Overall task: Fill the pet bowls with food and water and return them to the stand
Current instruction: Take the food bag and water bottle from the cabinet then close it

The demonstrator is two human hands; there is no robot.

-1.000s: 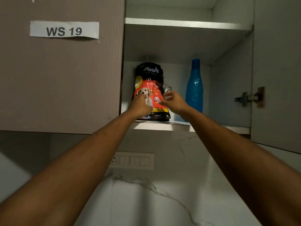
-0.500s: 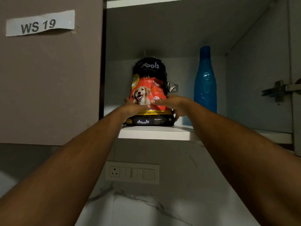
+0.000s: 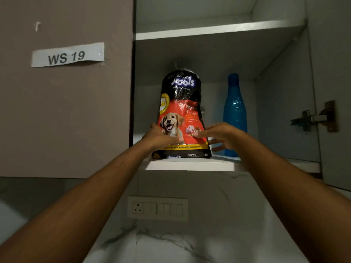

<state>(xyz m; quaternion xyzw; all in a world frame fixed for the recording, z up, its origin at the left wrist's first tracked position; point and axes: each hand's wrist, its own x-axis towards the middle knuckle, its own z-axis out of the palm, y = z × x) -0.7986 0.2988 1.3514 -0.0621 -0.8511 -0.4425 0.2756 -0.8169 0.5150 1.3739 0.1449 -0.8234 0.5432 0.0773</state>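
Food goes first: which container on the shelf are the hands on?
The black-and-red puppy food bag, held by left hand and right hand; the blue bottle stands unheld to its right.

A black and red puppy-food bag (image 3: 180, 103), printed with a smiling golden puppy, stands upright at the front edge of a cupboard shelf (image 3: 190, 166). The left hand (image 3: 159, 137) and right hand (image 3: 222, 134) clasp its lower sides. A tall blue bottle (image 3: 234, 111) stands upright just to its right.
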